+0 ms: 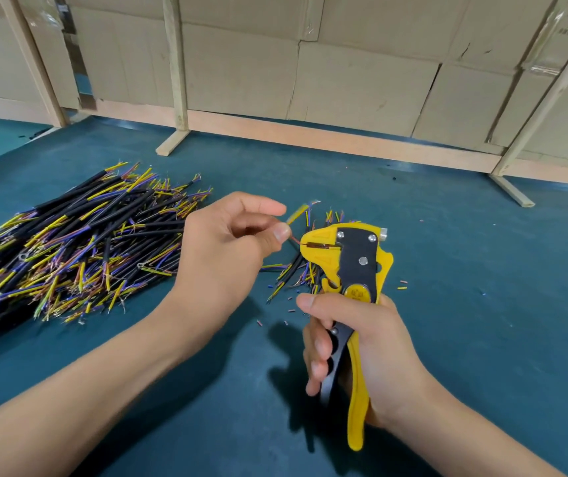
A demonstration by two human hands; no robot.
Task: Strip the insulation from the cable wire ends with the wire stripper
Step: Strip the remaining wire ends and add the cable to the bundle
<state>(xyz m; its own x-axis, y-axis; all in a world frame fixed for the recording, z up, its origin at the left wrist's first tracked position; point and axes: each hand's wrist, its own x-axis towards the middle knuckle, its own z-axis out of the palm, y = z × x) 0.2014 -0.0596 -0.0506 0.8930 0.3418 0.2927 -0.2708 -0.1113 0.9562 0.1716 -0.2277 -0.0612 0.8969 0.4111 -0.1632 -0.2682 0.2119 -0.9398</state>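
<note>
My right hand [354, 352] grips the handles of a yellow and black wire stripper [348, 266], held upright with its jaws pointing left. My left hand [227, 249] pinches a cable between thumb and forefinger; a thin red wire [295, 239] from it runs into the stripper's jaws. The same cable's yellow wire [298, 213] sticks up to the right past my fingertips. A big pile of black cables [69, 242] with yellow, blue and purple wire ends lies on the left of the table.
A smaller heap of cables [296, 270] lies behind the stripper. Small bits of cut insulation [402, 284] are scattered on the teal table top [482, 256]. Wooden frame posts [174, 63] and cardboard boxes [361, 70] stand at the back.
</note>
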